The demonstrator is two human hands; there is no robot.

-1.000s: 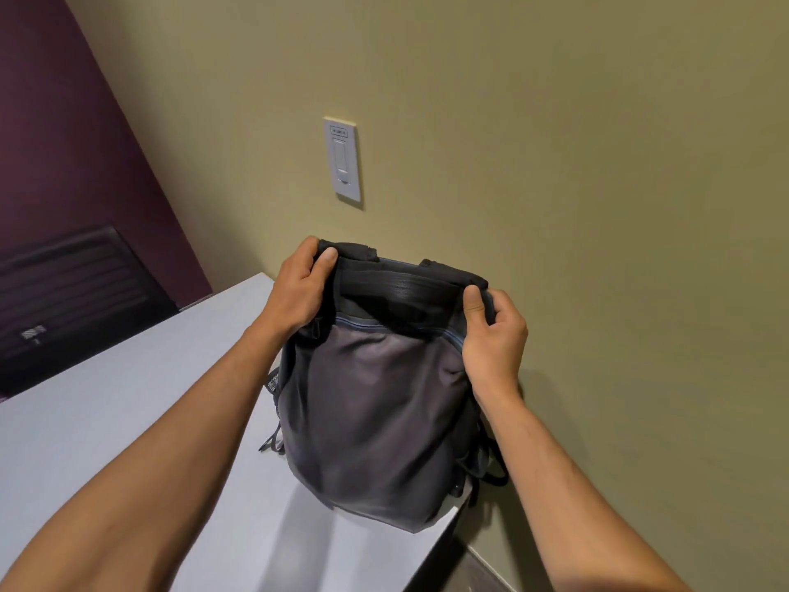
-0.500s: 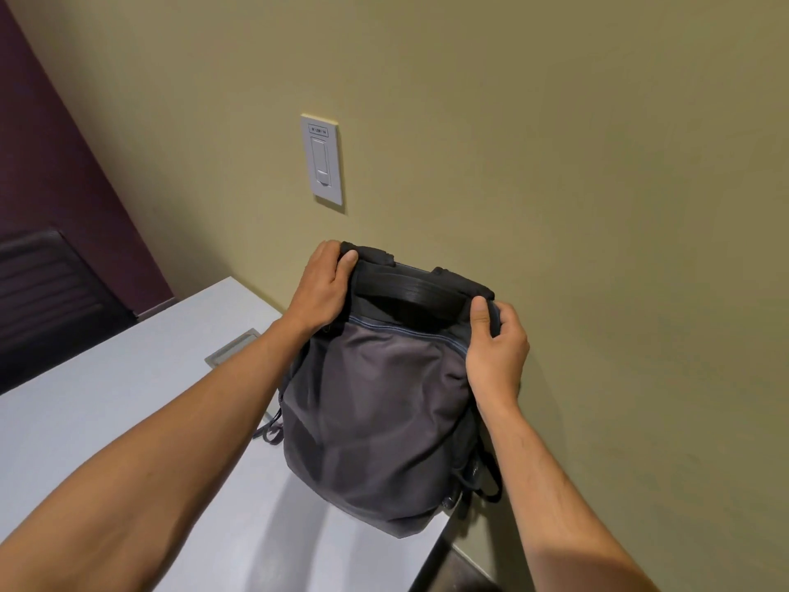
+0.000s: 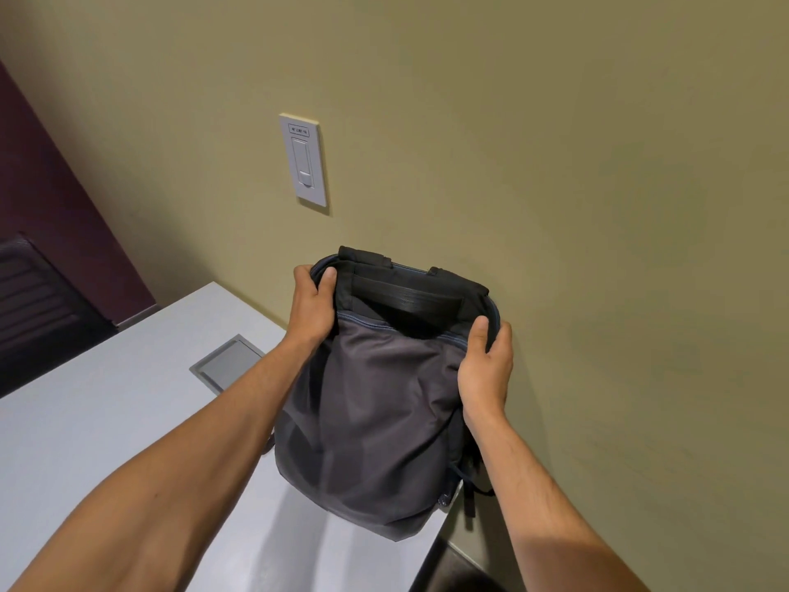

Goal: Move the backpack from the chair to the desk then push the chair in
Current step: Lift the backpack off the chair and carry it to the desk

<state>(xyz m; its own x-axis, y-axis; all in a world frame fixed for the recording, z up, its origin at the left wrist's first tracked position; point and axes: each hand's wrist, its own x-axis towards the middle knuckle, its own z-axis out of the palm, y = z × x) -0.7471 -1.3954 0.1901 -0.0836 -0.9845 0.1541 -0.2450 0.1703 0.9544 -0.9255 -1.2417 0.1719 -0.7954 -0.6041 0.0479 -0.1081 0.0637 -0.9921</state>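
Head view: both hands grip backpack [image 3: 375, 412] top; backpack now nearer wall [image 3: 597, 207].

Between the hands, the backpack [image 3: 375, 416] is matt grey cloth with a black woven handle [image 3: 410, 297]. Left of them, the desk [image 3: 106, 420] looks smooth and faintly glossy.

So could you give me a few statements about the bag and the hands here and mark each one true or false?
1. The backpack stands on the desk. True.
2. Only one hand holds it. False: the left hand and right hand both grip its top.
3. A switch plate is on the wall above the backpack. True.
4. The backpack sits mid-desk, far from the wall. False: it stands at the desk's corner, close to the wall.
5. The backpack is bright red. False: it is grey and black.
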